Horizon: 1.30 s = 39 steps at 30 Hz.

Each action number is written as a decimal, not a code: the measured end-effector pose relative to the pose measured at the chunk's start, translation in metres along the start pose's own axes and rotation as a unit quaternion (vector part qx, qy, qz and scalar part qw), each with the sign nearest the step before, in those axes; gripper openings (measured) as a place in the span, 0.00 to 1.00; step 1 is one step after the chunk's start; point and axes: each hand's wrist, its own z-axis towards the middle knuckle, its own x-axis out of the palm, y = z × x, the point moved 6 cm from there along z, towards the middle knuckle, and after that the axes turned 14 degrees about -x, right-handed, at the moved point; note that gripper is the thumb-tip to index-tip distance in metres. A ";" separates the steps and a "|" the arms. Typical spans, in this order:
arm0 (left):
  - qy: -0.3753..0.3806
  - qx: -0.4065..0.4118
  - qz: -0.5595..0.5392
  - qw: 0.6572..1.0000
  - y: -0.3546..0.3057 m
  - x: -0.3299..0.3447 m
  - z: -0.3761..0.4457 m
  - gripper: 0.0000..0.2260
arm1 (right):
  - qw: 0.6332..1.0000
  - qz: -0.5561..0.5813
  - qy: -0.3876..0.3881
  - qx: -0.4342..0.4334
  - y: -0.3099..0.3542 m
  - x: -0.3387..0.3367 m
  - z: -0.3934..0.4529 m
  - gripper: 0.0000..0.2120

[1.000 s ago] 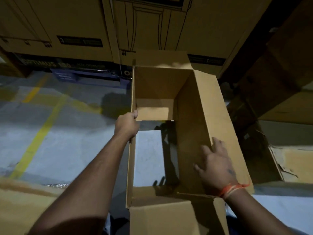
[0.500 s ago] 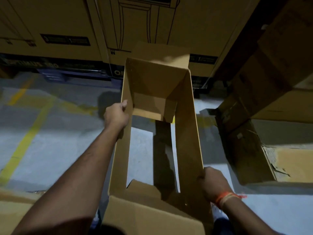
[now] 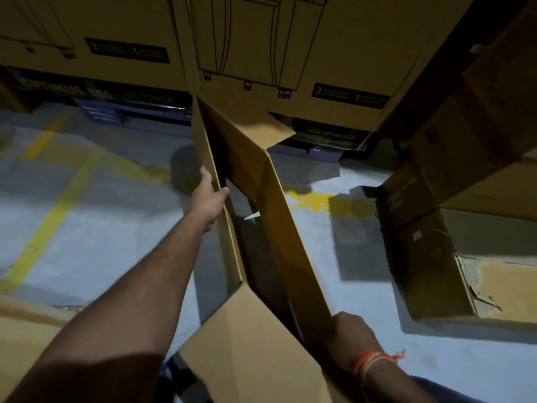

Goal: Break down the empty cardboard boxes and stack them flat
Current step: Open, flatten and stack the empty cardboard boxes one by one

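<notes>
Cardboard box point(image 3: 279, 216), open at both ends, stands skewed into a narrow diamond over the grey concrete floor point(image 3: 101, 228), its two long walls almost together. Left hand point(image 3: 207, 199) grips the upper edge of the left wall, thumb on one side and fingers on the other. Right hand point(image 3: 350, 338), with an orange thread bracelet point(image 3: 374, 359) at the wrist, has its fingers curled round the near end of the right wall. One loose flap point(image 3: 250, 344) hangs out near the person. Large printed cartons point(image 3: 290, 53) line the far side, and a torn carton point(image 3: 453, 263) lies to the right.
</notes>
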 end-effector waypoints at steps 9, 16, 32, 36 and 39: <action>0.074 -0.243 -0.043 0.966 0.088 0.009 -0.064 0.58 | 0.999 0.043 -0.025 -0.022 0.026 0.019 -0.002 0.10; 0.029 -0.277 -0.049 0.959 0.106 -0.012 -0.109 0.47 | 0.994 0.058 -0.087 -0.015 0.016 0.015 -0.008 0.11; -0.057 -0.187 -0.137 0.971 0.086 -0.033 -0.152 0.10 | 0.989 0.057 -0.137 -0.002 0.022 0.011 -0.016 0.09; -0.007 -0.139 -0.174 0.975 0.067 -0.026 -0.175 0.13 | 0.986 0.069 -0.150 -0.010 0.030 0.018 -0.016 0.11; -0.017 -0.108 -0.122 0.987 0.062 -0.026 -0.185 0.21 | 0.986 0.069 -0.148 -0.014 0.034 0.023 -0.019 0.12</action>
